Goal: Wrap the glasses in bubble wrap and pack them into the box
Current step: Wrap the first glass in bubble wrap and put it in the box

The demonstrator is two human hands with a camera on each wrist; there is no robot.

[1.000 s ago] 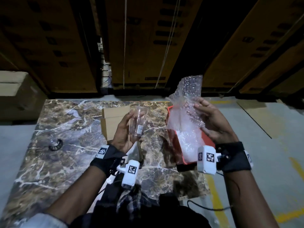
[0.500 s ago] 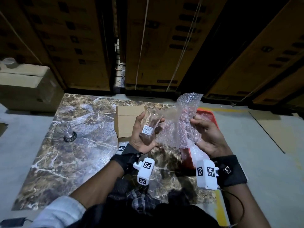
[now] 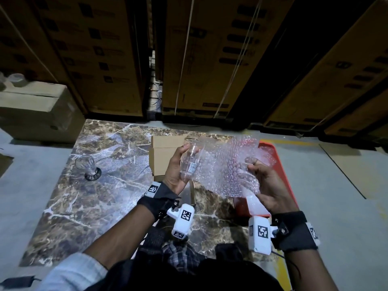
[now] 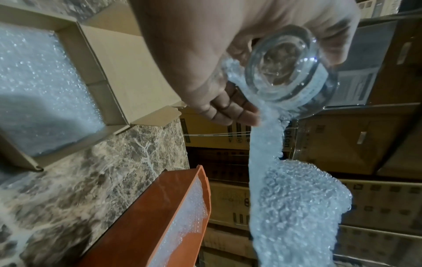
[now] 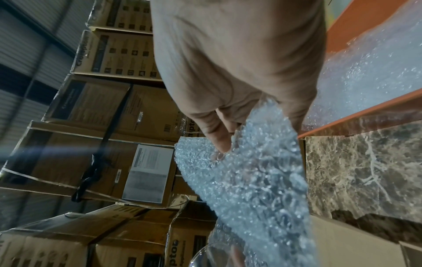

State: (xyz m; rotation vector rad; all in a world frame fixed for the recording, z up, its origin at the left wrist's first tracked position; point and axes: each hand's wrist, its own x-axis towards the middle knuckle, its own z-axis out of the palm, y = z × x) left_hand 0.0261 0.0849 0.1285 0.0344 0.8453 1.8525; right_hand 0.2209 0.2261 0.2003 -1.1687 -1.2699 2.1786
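Note:
My left hand [image 3: 175, 172] grips a clear drinking glass [image 3: 190, 159] with a white label, held upright above the marble table [image 3: 88, 206]. Seen from the left wrist, the glass base [image 4: 284, 61] faces the camera, and bubble wrap [image 4: 297, 207] runs between the glass and my fingers [image 4: 230, 113]. My right hand [image 3: 265, 183] pinches the other side of that bubble wrap sheet [image 3: 226, 166], spread to the right of the glass. Another glass [image 3: 87, 168] stands on the table's left. An open cardboard box [image 3: 162, 157] lined with bubble wrap [image 4: 38, 90] sits behind my left hand.
An orange tray [image 3: 281, 164] with more bubble wrap [image 4: 182, 229] lies along the table's right edge. Tall stacked cartons [image 3: 210, 59] stand beyond the table, and a lower carton [image 3: 35, 110] sits at the far left. Grey floor surrounds the table.
The hands came together: the bubble wrap, first held up over the tray, now lies against the glass's right side. The camera has tilted, bringing the left glass further into view.

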